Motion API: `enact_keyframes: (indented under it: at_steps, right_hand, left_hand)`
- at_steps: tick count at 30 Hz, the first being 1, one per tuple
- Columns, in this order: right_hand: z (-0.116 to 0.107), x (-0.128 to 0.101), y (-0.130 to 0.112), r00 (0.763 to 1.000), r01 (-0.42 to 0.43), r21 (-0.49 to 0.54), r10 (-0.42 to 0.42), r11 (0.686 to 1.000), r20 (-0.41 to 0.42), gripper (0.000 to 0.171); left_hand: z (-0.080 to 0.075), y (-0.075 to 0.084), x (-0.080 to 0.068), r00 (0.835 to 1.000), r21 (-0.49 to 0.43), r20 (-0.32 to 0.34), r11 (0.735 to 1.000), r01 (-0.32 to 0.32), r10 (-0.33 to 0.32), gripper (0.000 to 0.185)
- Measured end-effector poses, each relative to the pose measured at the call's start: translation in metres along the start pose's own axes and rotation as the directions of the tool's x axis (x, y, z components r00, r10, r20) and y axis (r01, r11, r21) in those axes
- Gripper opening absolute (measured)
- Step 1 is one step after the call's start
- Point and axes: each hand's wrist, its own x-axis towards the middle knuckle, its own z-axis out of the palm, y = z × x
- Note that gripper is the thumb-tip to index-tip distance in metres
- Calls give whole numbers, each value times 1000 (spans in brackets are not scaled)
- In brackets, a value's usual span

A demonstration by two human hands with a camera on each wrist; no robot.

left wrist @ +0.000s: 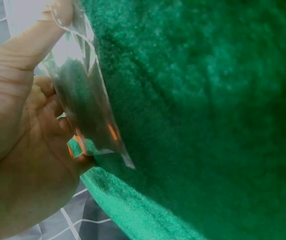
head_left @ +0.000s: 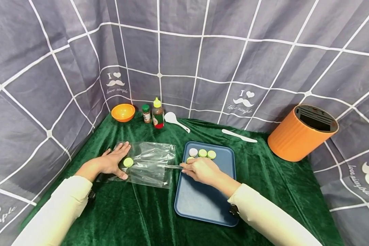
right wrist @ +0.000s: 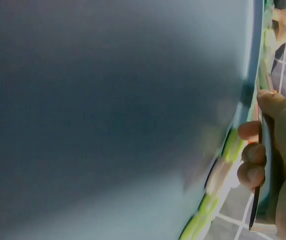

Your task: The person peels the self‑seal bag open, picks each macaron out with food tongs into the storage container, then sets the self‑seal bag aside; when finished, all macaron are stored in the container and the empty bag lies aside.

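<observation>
Head view, left to right. Orange bowl (head_left: 123, 112) sat at the back left of the green cloth (head_left: 141, 212), with a small spice jar (head_left: 146, 113), a sauce bottle (head_left: 158, 118) and a white spoon (head_left: 176, 121) in a row just to its right. Nearer the person, the left hand (head_left: 112, 163) lay flat, fingers straight and spread, pressing the left edge of a clear plastic bag (head_left: 150, 164); the thumb lay on the bag's near corner. One green slice (head_left: 128, 162) lay inside the bag, just beside that hand's fingers. From the left wrist view the bag (left wrist: 85, 107) showed as a shiny film against the palm (left wrist: 18, 165).

Right of the bag, the right hand (head_left: 201, 169) was curled around metal tongs (head_left: 171, 166), their tips reaching into the bag's open mouth. The hand rested over the left rim of the blue tray (head_left: 209, 201). A pale slice (head_left: 193, 152) and two green slices (head_left: 202, 153) (head_left: 211, 154) lay in a row at the tray's far end, with another (head_left: 189, 159) part-hidden behind the knuckles. The right wrist view was blurred; fingers (right wrist: 255, 152) seemed wrapped around a thin shiny handle, likely the tongs.

Farther right: a white knife (head_left: 238, 135) near the backdrop, then an orange knife block (head_left: 301, 132), well apart from the tray.
</observation>
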Motion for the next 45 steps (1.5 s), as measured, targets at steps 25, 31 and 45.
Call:
enact_keyframes:
  at_steps: [25,31,45]
  right_hand:
    - [24,75,-53,984,-101,27,96,995,151,36]
    - [28,80,-56,981,-100,-8,100,995,168,38]
    - [24,75,-49,987,-81,9,79,997,140,32]
  left_hand:
    - [-16,46,-14,999,-19,49,1000,21,-20,147]
    - [-10,27,-9,999,-29,34,1000,4,-3,156]
    - [-6,12,-7,1000,-8,10,1000,19,-19,160]
